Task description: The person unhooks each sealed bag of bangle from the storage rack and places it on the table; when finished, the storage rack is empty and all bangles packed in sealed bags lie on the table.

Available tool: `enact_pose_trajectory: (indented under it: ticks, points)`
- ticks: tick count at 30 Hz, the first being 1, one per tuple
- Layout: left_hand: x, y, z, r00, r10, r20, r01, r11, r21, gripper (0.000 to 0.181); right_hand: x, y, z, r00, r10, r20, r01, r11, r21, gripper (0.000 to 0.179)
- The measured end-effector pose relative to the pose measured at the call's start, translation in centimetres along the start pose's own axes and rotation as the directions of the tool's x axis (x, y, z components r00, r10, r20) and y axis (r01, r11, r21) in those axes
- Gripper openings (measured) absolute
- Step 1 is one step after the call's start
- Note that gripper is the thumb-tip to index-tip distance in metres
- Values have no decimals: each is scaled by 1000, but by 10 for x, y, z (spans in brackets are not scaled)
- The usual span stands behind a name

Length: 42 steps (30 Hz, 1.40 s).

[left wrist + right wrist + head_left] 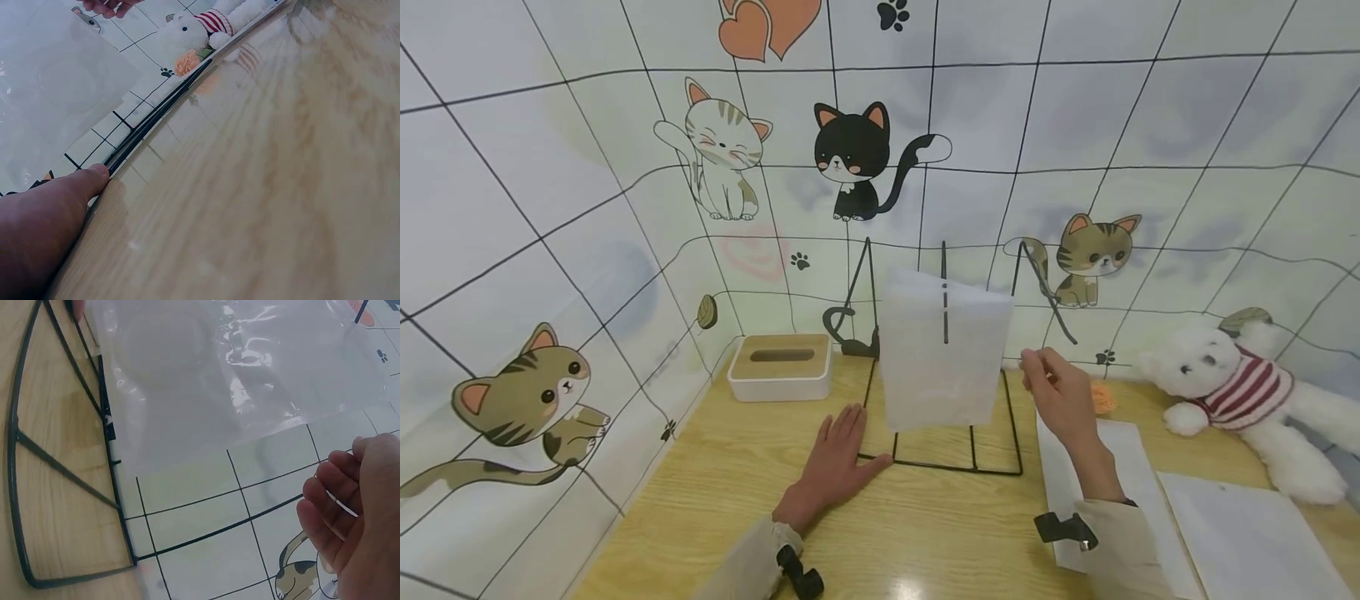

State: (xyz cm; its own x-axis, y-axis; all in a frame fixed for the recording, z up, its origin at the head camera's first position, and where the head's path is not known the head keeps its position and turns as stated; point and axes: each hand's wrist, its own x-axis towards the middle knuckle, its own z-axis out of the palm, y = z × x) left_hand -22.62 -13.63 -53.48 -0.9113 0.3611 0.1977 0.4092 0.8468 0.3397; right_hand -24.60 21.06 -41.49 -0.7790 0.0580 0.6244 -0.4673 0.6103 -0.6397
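Note:
A black wire rack (955, 467) with upright prongs stands on the table. On its middle prong hangs a translucent white plastic bag (940, 375); a faint round outline shows through the bag (162, 394) in the right wrist view. My left hand (835, 467) lies flat at the rack's left front corner, its thumb (94, 178) touching the base wire. To the right of the bag, my right hand (1063, 396) is raised in the air, apart from it. Its fingers (325, 500) are loosely bent, and I see nothing held in them.
Behind the left hand sits a white tissue box (781, 385) with a wooden lid. Two stacks of white sheets or bags (1127, 492) (1247, 533) lie at the right. Past them are an orange ruffled item (1102, 398) and a white teddy bear (1255, 392). Cat-print tiled walls close the back and left.

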Motion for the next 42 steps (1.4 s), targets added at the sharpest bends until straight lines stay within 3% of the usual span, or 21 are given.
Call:
enact_pose_trajectory:
  ticks: [5,10,16,26,38,42]
  points:
    - [0,0,3,1000,-3,8,3,1000,6,95,2,-10,1,998,47,-50,-45,998,46,28]
    - [0,0,2,1000,0,-12,0,1000,4,94,2,-22,1,997,60,-51,-57,996,71,26]
    - [-1,0,1,1000,10,-22,-10,1000,11,94,2,-28,5,1000,10,-2,-10,996,91,21]
    - [0,1,-1,1000,4,-6,-4,1000,14,93,1,-35,5,995,50,87,-54,998,36,27]
    - [1,1,1,1000,-9,13,9,1000,7,95,0,-41,5,995,11,104,-24,992,128,18]
    - [0,1,-1,1000,1,2,-1,1000,0,94,0,-46,6,995,1,102,-13,993,116,19]
